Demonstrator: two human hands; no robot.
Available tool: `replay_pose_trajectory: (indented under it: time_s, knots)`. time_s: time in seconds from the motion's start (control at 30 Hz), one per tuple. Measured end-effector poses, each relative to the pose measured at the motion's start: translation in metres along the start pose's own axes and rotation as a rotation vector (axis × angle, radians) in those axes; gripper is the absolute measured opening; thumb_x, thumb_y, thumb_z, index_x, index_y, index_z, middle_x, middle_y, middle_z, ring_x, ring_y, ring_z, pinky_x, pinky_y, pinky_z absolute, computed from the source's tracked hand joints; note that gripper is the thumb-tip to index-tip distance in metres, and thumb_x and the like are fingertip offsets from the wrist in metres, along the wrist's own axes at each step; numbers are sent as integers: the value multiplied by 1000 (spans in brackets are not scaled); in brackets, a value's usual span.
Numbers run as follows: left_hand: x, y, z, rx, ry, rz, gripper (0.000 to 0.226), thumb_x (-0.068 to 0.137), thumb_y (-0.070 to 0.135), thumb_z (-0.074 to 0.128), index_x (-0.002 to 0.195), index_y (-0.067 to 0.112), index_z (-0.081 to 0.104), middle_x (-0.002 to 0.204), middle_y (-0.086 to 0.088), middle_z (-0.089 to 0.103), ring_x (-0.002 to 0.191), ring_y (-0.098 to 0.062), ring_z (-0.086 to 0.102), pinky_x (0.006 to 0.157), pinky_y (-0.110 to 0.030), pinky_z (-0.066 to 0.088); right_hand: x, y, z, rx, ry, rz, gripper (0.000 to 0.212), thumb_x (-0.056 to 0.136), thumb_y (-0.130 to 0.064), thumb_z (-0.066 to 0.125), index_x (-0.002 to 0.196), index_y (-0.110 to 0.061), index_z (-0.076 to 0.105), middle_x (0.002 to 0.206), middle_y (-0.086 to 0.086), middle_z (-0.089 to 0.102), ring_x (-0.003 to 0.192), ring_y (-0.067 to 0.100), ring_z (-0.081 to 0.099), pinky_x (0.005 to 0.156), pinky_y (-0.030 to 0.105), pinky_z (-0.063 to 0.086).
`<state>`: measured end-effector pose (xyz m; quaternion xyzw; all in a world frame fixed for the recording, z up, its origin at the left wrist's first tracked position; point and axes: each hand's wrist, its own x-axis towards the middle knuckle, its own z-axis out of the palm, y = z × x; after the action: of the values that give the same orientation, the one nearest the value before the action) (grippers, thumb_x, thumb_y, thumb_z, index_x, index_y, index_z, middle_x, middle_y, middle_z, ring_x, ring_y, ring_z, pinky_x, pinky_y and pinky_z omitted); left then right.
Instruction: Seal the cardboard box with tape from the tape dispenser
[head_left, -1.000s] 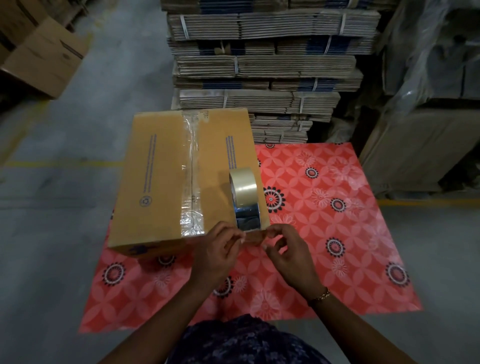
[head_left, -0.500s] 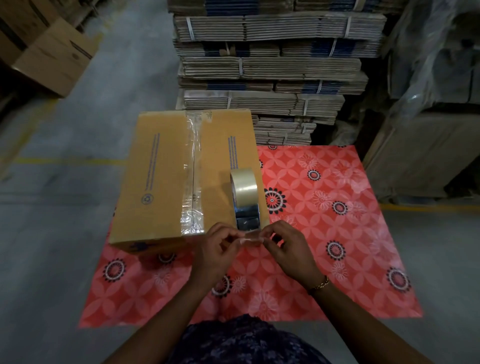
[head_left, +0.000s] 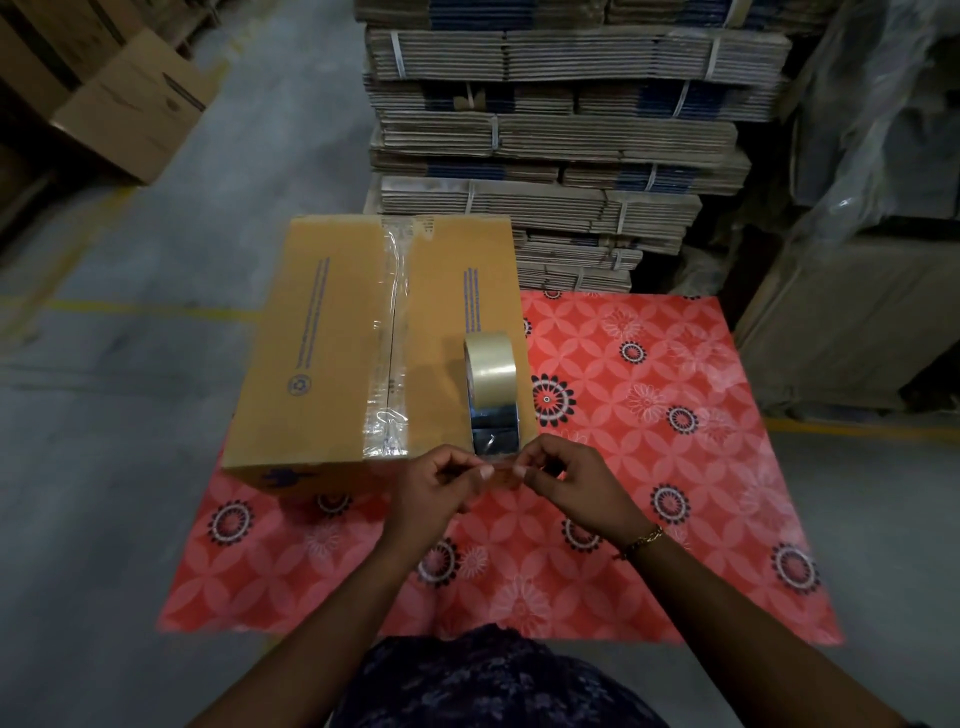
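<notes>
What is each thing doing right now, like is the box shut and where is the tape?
cardboard box: flaps shut, clear tape along the middle seam.
tape roll: standing on edge on the box, loose end pulled toward the person.
left hand: fingers pinching the tape end.
right hand: fingers pinching the same tape end.
red mat: flat on the floor, under the box.

Two bare forearms reach forward; left hand (head_left: 434, 486) and right hand (head_left: 574, 480) meet, fingers (head_left: 480, 472) pinched tip to tip.

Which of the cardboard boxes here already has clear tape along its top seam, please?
The box on the red mat, with the tape roll standing on it; the box at far left shows no tape.
</notes>
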<state>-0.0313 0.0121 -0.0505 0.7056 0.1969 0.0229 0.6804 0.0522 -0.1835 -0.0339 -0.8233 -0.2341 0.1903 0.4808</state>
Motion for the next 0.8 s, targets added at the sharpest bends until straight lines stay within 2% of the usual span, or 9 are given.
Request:
replay_pose_trajectory:
  time_s: [0.1, 0.27, 0.37, 0.43, 0.57, 0.7, 0.8]
  knots:
    - [-2, 2, 4, -4, 25, -24, 4, 86, 12, 77, 84, 11, 74, 74, -2, 73, 64, -13, 68, 55, -31, 56, 1, 2, -3, 14, -19, 23, 7, 93, -24, 69, 88, -19, 72, 80, -2, 75, 70, 9, 66, 68, 33, 54]
    - [0, 5, 10, -64, 71, -99, 8, 85, 7, 76, 78, 10, 73, 70, -2, 72, 59, -11, 66, 48, -26, 52, 7, 2, -2, 56, 12, 94, 9, 90, -17, 72, 83, -11, 73, 74, 3, 75, 63, 7, 64, 64, 28, 52]
    - [1, 6, 13, -123, 88, -146, 6, 85, 6, 75, 82, 2, 72, 76, -10, 71, 67, -20, 65, 53, -31, 56, 11, 3, -1, 52, 26, 122, 11, 86, -20, 72, 80, -11, 73, 71, 3, 74, 62, 9, 63, 64, 36, 52]
    - [0, 7, 14, -153, 99, -181, 10, 86, 7, 75, 85, -2, 70, 82, -16, 70, 73, -24, 66, 53, -32, 57, 12, 1, -1, 50, 32, 142, 12, 84, -21, 71, 79, -10, 74, 67, -2, 72, 61, 8, 63, 61, 32, 51]
    - [-2, 10, 19, -198, 119, -218, 11, 86, 11, 76, 82, 3, 69, 82, -15, 69, 75, -23, 68, 55, -33, 57, 14, -5, -4, 32, 29, 141, 11, 82, -19, 69, 75, -10, 74, 65, -5, 70, 61, 8, 62, 64, 35, 53]
    - [-2, 15, 26, -230, 161, -265, 13, 85, 10, 76, 78, 6, 66, 79, -15, 71, 74, -22, 69, 58, -32, 55, 12, -10, -3, 44, 45, 188, 7, 85, -9, 71, 79, -7, 74, 68, -3, 70, 59, 6, 62, 57, 23, 47]
    - [0, 17, 31, -275, 186, -291, 22, 82, 8, 78, 70, 13, 61, 67, -5, 70, 67, -17, 69, 54, -29, 53, 6, -18, 0, 235, 151, 295, 9, 87, -10, 72, 87, -1, 68, 77, 16, 71, 57, 18, 62, 43, 16, 40]
